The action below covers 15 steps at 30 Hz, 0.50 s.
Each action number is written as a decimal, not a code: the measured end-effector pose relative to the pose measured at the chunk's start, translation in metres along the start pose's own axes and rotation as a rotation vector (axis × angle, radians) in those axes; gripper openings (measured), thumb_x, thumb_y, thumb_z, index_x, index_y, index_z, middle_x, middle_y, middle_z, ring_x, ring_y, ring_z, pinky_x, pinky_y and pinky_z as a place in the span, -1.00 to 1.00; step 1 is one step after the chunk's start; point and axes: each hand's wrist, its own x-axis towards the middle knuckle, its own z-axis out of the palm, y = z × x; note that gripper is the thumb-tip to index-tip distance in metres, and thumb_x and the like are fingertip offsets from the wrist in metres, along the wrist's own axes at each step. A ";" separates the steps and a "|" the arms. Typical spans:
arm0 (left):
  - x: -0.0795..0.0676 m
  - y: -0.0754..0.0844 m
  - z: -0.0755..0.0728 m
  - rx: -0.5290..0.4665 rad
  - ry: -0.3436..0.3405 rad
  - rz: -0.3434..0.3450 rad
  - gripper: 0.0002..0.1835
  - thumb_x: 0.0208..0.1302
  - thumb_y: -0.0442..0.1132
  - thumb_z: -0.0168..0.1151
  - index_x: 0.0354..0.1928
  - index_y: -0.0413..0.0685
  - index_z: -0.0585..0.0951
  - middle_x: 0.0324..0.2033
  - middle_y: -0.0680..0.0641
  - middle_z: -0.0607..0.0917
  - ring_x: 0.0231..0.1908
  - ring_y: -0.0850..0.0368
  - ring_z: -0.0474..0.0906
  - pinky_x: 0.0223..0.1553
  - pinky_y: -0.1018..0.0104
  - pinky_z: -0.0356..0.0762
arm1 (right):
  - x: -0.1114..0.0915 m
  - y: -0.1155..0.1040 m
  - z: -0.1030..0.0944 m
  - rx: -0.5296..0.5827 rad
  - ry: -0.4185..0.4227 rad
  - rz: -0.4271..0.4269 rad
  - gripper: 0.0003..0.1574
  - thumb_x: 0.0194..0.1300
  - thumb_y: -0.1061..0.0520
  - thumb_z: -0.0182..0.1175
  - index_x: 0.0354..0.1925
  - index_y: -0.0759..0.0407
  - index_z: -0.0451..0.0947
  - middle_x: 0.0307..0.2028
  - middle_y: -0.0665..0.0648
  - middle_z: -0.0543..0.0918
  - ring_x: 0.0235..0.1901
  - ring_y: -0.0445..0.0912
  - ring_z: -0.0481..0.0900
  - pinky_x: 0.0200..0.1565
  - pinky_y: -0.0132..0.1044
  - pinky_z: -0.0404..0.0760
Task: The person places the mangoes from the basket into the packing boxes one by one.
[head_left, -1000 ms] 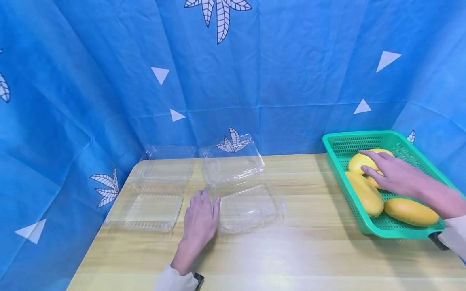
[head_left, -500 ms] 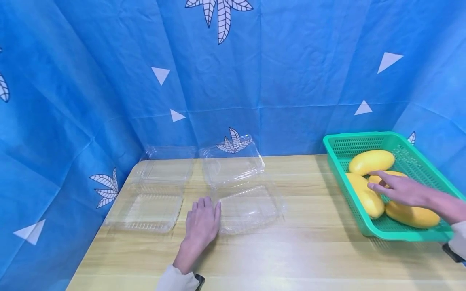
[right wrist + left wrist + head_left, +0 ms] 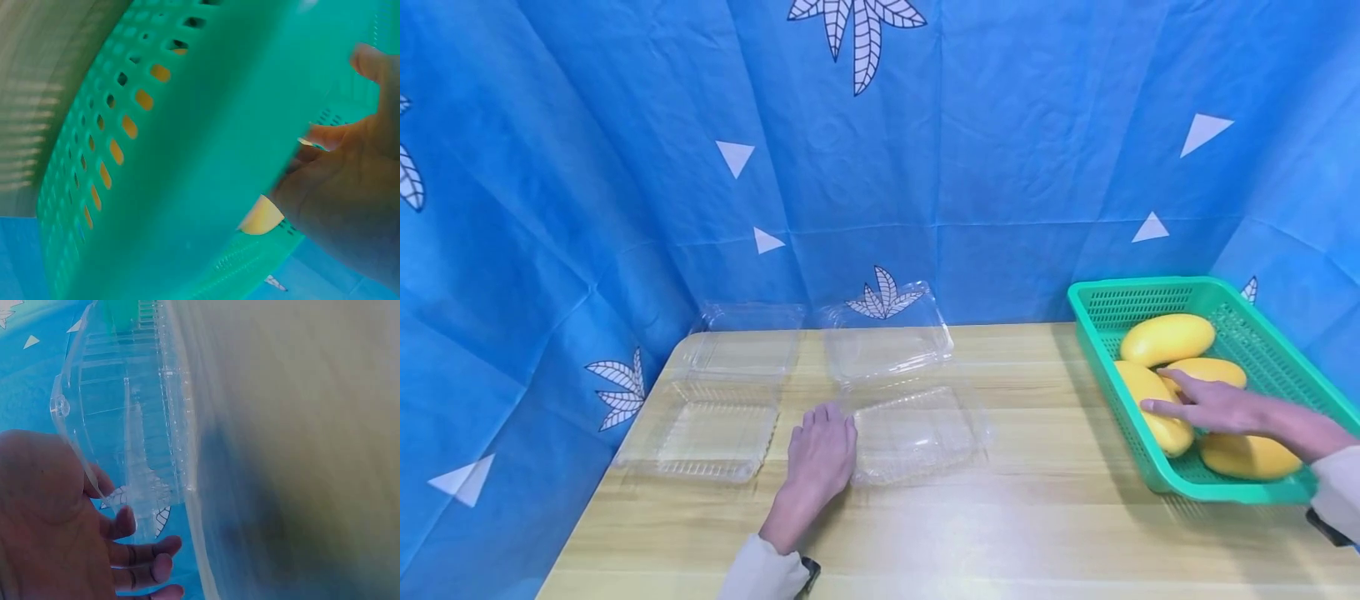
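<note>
My left hand (image 3: 823,450) rests at the left edge of a clear plastic clamshell box (image 3: 917,433), whose lid (image 3: 887,337) is raised behind it. In the left wrist view, its fingers (image 3: 144,553) are loosely bent, and one digit shows at the clear rim. On the right, my right hand (image 3: 1221,408) reaches into a green basket (image 3: 1157,479) of yellow mangoes. Its thumb and forefinger are apart, over the left mango (image 3: 1150,400) and beside the middle mango (image 3: 1213,369). The other fingers are hidden. Other mangoes lie behind (image 3: 1168,337) and in front (image 3: 1247,456).
A second clear clamshell box (image 3: 715,437) stands with its lid raised at the left of the wooden table (image 3: 1022,533). A blue patterned curtain (image 3: 1015,150) hangs along the back and sides.
My right hand has drawn back from the rear mango toward the left and middle ones. My left hand has shifted slightly, and the right box's lid has moved a little to the right.
</note>
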 end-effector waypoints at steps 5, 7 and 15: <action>0.006 0.000 0.000 0.017 -0.017 0.054 -0.72 0.61 -0.14 -0.12 -0.27 -0.17 0.40 -0.42 -0.10 0.39 -0.36 -0.03 0.34 -0.36 0.13 0.36 | 0.002 0.000 0.007 -0.020 0.026 0.004 0.11 0.56 -0.27 -0.02 0.45 0.67 -0.09 0.26 0.83 0.20 0.17 0.67 0.32 -0.04 0.44 0.45; 0.009 0.000 0.000 0.022 -0.033 0.072 -0.71 0.61 -0.13 -0.13 -0.29 -0.14 0.37 -0.43 -0.09 0.37 -0.37 -0.01 0.31 -0.37 0.16 0.33 | 0.002 0.000 0.008 -0.015 0.023 -0.004 0.12 0.55 -0.25 0.00 0.46 0.68 -0.13 0.29 0.82 0.15 0.19 0.67 0.30 -0.02 0.45 0.43; 0.019 0.002 0.002 0.026 -0.036 0.147 -0.68 0.62 -0.13 -0.13 -0.35 -0.13 0.36 -0.44 -0.06 0.35 -0.38 0.02 0.28 -0.39 0.21 0.31 | 0.002 -0.001 0.009 -0.034 0.038 -0.027 0.16 0.51 -0.20 0.11 0.43 0.72 -0.15 0.28 0.83 0.16 0.15 0.64 0.37 -0.01 0.41 0.46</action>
